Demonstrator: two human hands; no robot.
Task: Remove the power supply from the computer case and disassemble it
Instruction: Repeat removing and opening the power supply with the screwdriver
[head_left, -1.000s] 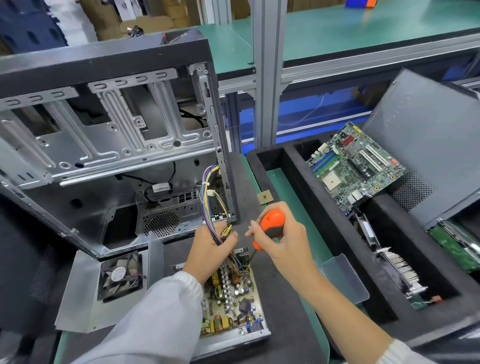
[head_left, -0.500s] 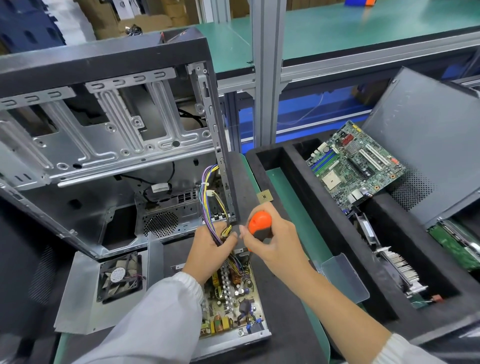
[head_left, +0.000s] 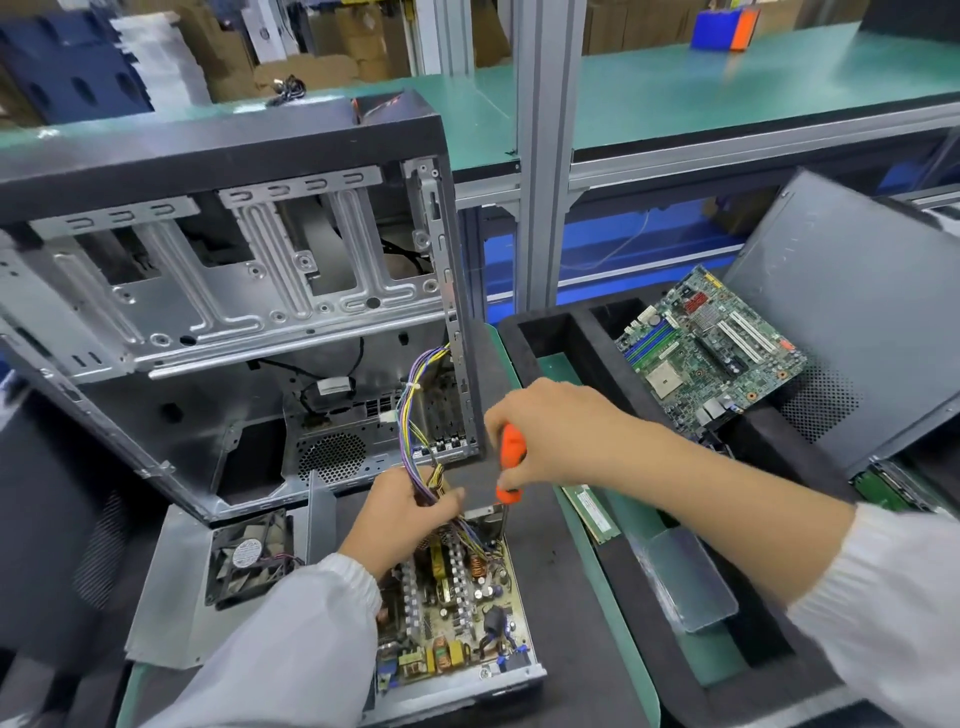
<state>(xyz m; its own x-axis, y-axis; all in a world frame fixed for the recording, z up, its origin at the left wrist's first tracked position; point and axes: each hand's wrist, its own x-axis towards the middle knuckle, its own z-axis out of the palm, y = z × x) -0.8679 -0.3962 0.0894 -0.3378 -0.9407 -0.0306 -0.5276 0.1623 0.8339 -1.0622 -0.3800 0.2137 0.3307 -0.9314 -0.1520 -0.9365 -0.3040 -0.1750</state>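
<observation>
The computer case stands emptied behind my power supply, which lies open on the mat, so I judge I'm unscrewing its board. My left hand grips the wire bundle aside; my right hand is wrapped round the screwdriver, which next needs its tip kept seated upright.

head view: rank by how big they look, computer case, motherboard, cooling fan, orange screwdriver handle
1. computer case, by far the largest.
2. motherboard.
3. cooling fan, though it lies nearer the camera, so its rank against the motherboard is unsure.
4. orange screwdriver handle, partly hidden by the right hand.
</observation>
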